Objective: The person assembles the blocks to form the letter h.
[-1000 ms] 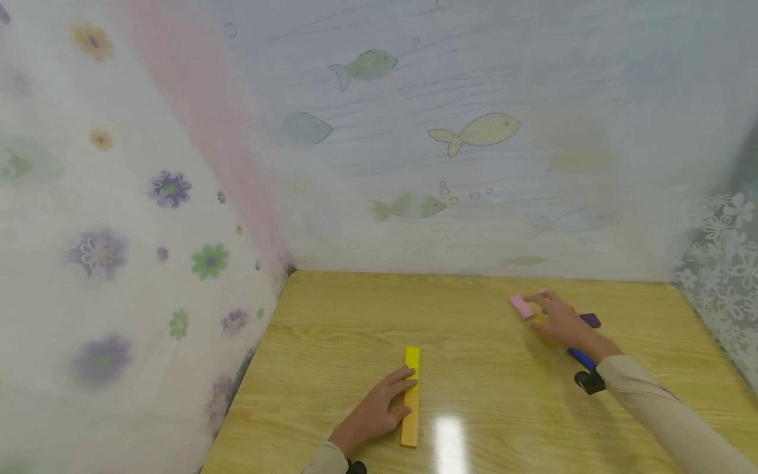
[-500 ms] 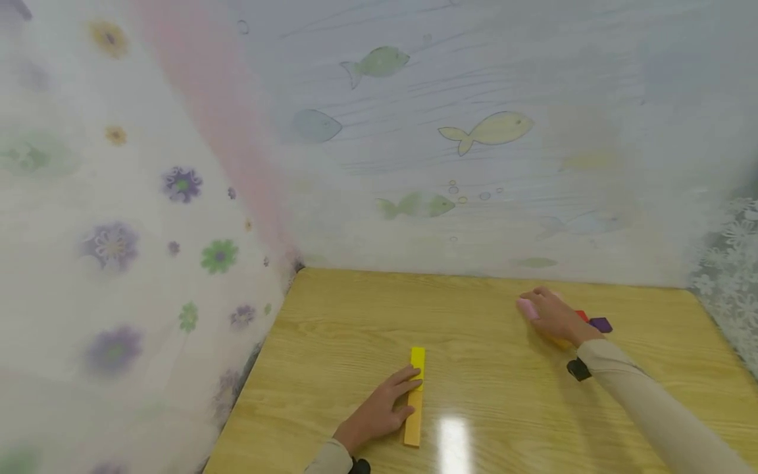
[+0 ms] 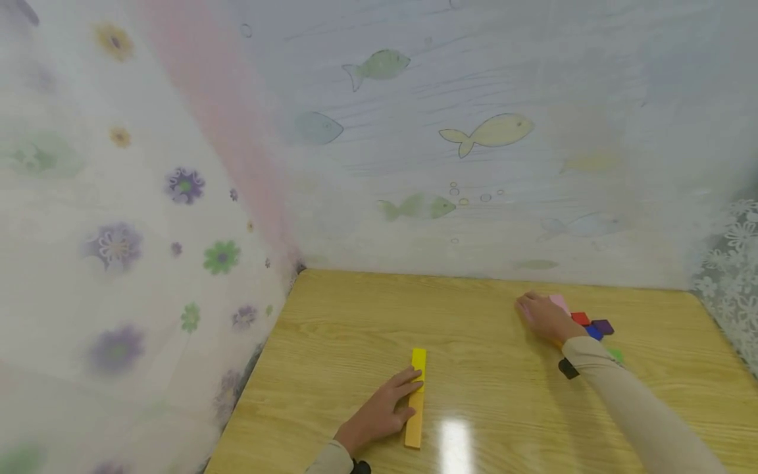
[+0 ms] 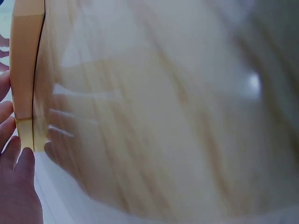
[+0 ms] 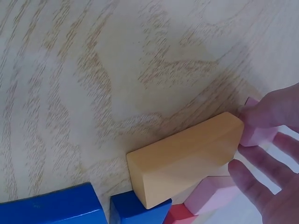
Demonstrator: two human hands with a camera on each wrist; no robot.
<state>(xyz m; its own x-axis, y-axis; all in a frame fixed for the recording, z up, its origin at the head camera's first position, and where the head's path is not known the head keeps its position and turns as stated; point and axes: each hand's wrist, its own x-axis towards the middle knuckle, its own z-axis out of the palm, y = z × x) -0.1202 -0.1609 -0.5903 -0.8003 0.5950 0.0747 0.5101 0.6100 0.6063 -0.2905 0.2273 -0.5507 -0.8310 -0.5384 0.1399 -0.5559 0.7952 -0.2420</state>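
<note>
In the head view my left hand (image 3: 379, 408) rests on a line of two blocks laid end to end, a yellow block (image 3: 419, 357) at the far end and an orange block (image 3: 414, 431) nearer me. Its fingertips touch the yellow one, the thumb lies against the orange one. At the far right of the table my right hand (image 3: 546, 318) pinches a pink block (image 5: 256, 136) between thumb and fingers, mostly hidden from above. The right wrist view shows a long light-orange block (image 5: 187, 161) right beside that hand, and a second pink block (image 5: 211, 195) below the fingers.
Around the right hand lie a red block (image 3: 580, 318), a blue block (image 3: 594, 332), a purple block (image 3: 603, 326) and a green block (image 3: 616, 354) partly under the sleeve. The wooden table (image 3: 485, 388) meets a fish-patterned wall covering (image 3: 355, 237) at the back.
My right hand has come down over the pink block and closed on it, uncovering the red and blue blocks. My left hand stays on the yellow and orange blocks. The head view has shifted slightly.
</note>
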